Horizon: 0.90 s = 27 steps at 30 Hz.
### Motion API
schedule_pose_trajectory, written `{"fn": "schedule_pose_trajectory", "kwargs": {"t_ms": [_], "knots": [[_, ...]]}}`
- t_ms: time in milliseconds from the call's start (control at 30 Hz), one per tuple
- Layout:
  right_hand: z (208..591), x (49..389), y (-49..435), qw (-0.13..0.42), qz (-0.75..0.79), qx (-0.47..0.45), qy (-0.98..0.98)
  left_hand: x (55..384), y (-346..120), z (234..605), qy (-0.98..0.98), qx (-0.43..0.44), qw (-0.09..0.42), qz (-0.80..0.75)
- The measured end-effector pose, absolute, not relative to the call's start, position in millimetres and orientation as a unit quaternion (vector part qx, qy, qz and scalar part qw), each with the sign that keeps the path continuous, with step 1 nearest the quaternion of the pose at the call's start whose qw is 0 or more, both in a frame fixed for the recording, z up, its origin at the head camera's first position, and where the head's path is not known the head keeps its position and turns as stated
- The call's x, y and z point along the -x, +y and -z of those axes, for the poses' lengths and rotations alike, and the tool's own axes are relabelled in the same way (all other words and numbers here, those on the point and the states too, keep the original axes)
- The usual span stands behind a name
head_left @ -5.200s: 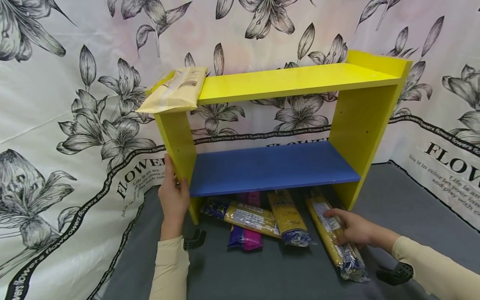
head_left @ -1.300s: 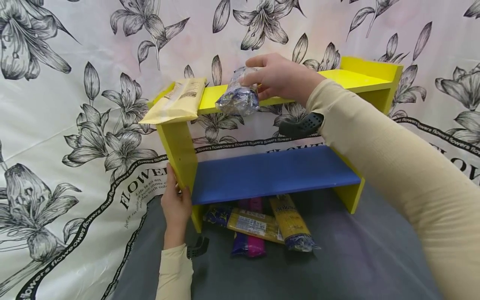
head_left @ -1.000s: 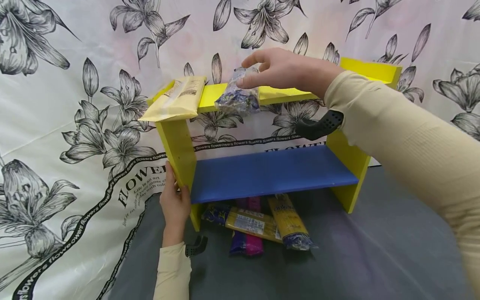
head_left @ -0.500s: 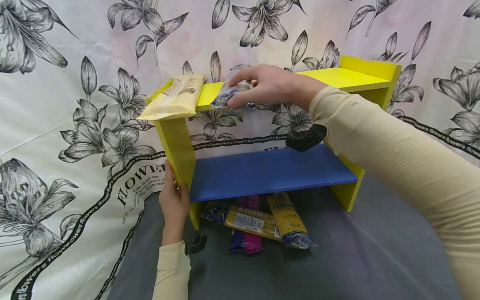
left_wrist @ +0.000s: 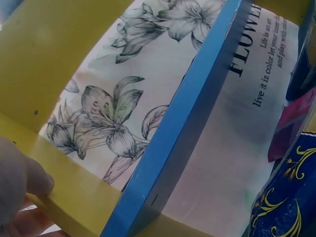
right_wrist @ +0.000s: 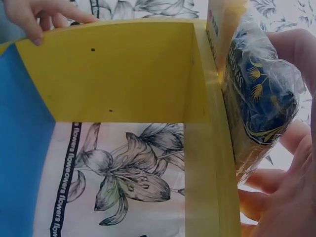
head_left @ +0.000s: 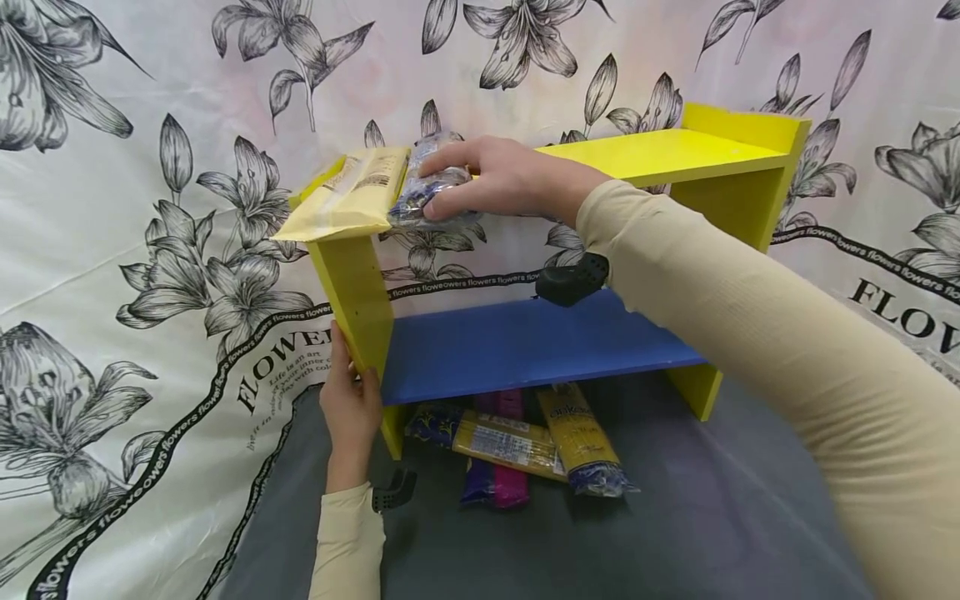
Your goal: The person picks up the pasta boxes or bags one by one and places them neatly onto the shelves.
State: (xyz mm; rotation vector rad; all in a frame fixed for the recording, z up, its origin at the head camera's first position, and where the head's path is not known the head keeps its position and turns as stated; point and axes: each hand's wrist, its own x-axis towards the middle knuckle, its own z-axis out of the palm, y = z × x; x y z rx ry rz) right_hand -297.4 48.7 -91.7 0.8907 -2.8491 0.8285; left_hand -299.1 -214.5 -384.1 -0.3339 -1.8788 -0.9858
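Observation:
My right hand (head_left: 498,177) holds a clear-ended packet of spaghetti (head_left: 426,187) by its sides on the yellow top board of the shelf unit (head_left: 352,300). In the right wrist view the spaghetti packet (right_wrist: 259,94) shows a blue end with yellow wheat ears, and it lies against the top board. Directly left of it, a cream-yellow packet (head_left: 348,196) lies on the same board, overhanging the front edge. My left hand (head_left: 351,408) grips the unit's left side panel, thumb at the front edge; the left wrist view shows its fingertips on the yellow panel (left_wrist: 54,197).
Beneath the blue shelf (head_left: 532,346), two yellow-and-blue spaghetti packets (head_left: 581,433) and a pink-and-purple packet (head_left: 495,483) lie on the grey tabletop (head_left: 600,550). A flower-printed cloth (head_left: 187,75) hangs behind. The top board has a raised yellow end (head_left: 746,129) at right.
From the tabletop at right, my right hand has lifted the spaghetti packet onto the top board, then shifted it left up beside the cream-yellow packet. My left hand keeps its place on the panel.

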Motion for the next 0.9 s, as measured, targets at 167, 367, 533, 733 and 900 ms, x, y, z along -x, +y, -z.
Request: {"fn": "schedule_pose_trajectory", "kwargs": {"t_ms": [167,367,533,733,900], "knots": [[91,301,48,0.025,-0.267,-0.295,-0.917,300,-214,383,-0.764,0.144,0.478,0.410],[94,304,48,0.027,-0.275,-0.307,-0.911,299,-215,384,-0.763,0.147,0.481,0.406],[96,305,49,0.033,-0.270,-0.309,-0.911,298,-213,383,-0.760,0.153,0.487,0.402],[100,297,54,0.042,-0.283,-0.290,-0.913,298,-213,384,-0.765,0.146,0.478,0.407],[105,277,78,0.109,-0.303,-0.264,-0.909,299,-214,382,-0.768,0.141,0.473,0.408]]}}
